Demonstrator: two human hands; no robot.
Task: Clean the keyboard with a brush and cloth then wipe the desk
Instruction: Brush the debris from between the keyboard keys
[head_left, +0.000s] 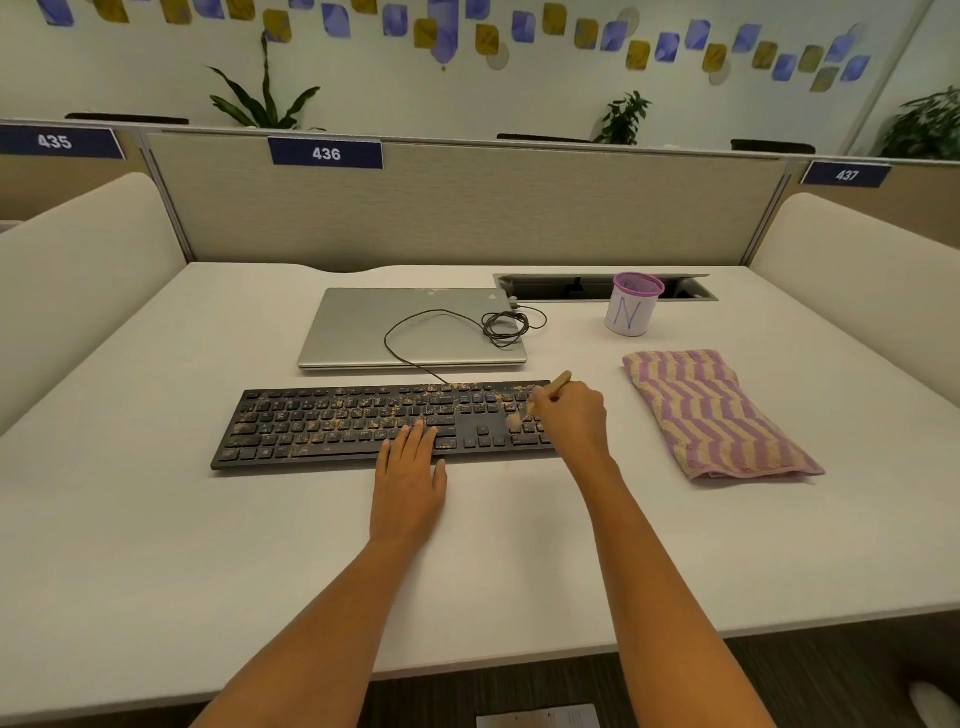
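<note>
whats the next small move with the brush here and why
Probably sweep the brush leftward across the keyboard. The right hand grips it over the number pad, crumbs cover most keys further left, and the left hand rests flat on the front edge.

A black full-size keyboard (337, 421) lay flat on the white tabletop (260, 545), its long side facing the near edge; tan crumbs littered its keys, thickest across the left and middle blocks; a brush (560, 383) with a pale wooden handle was gripped in the fingers of the right hand (571, 421), handle tilted up and away, blurred bristles down on the right-hand keys; a folded pink-and-tan zigzag cloth (719, 415) lay to the right, apart from the keyboard.
</note>
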